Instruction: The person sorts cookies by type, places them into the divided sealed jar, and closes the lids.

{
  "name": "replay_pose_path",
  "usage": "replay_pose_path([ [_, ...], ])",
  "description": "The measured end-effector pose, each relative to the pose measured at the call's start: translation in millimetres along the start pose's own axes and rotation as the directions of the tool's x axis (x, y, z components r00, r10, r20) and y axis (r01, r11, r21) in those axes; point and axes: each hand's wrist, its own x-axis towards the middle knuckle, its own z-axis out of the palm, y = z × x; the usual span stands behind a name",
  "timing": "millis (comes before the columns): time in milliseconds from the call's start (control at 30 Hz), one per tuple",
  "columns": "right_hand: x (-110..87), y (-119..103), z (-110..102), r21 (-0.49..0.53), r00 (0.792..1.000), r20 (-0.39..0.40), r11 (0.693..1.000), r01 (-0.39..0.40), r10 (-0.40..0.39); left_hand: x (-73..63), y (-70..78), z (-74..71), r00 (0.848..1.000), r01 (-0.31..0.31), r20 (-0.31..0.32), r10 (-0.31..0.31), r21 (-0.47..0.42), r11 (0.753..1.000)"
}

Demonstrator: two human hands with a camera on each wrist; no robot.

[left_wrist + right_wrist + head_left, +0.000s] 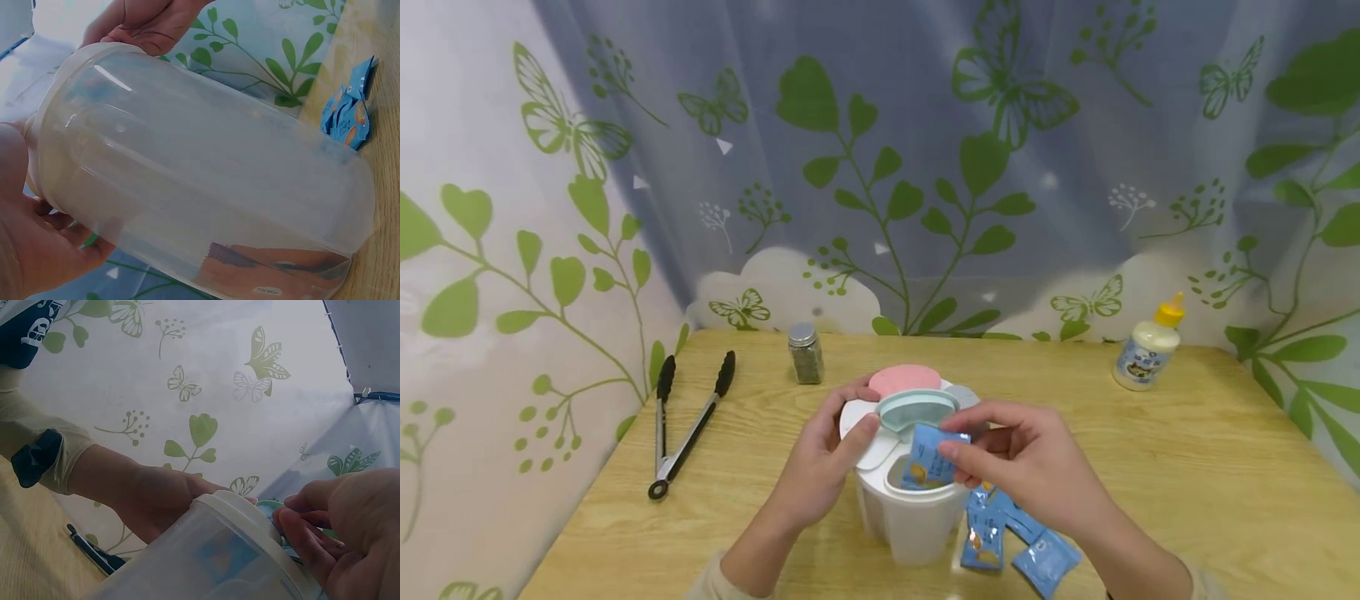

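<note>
A translucent storage canister [917,529] stands on the table, its white lid bearing pink, white, grey and teal flaps. The teal flap [919,410] is raised over an oval opening. My left hand [823,454] grips the lid's left side, thumb on top. My right hand [1030,458] pinches a blue snack packet [931,458] at the opening; in the right wrist view, blue shows through the canister wall [228,557]. Orange-brown packets [269,272] lie at the canister's bottom in the left wrist view. Several blue packets [985,537] lie beside the canister, under my right hand.
Metal tongs [688,437] with black tips lie spread at the left. A small glass jar [806,354] with a grey cap stands behind the canister. At the back right is a bottle [1146,354] with a yellow nozzle. A patterned curtain [925,167] hangs behind the table.
</note>
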Motion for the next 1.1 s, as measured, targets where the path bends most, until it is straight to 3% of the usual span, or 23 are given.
replay_pose_path([
  [200, -6.7, 7, -7, 0.081, 0.999, 0.033, 0.996, 0.040, -0.043, -0.6, -1.5, 0.0, 1.000, 0.016, 0.003, -0.016, -0.008, 1.000],
  [400, -14.0, 16, -24, 0.107, 0.997, 0.005, 0.992, -0.072, 0.072, -0.5, -1.9, 0.1, 1.000, 0.004, -0.005, -0.004, 0.023, 1.000],
  [533, -15.2, 21, -36, 0.104, 0.994, -0.027, 0.989, -0.103, 0.106, 0.5, -0.4, -1.3, 1.000, -0.012, -0.009, 0.012, 0.041, 0.999],
  [800, -20.3, 36, -55, 0.091, 0.979, -0.068, 0.979, -0.184, 0.190, -0.2, 2.0, -2.0, 1.000, -0.018, 0.012, 0.018, 0.002, 1.000],
  [1100, -16.9, 77, -73, -0.023, 0.955, -0.036, 0.955, -0.295, 0.294, 0.2, 0.3, -2.8, 1.000, -0.019, 0.011, 0.019, -0.015, 1.000],
])
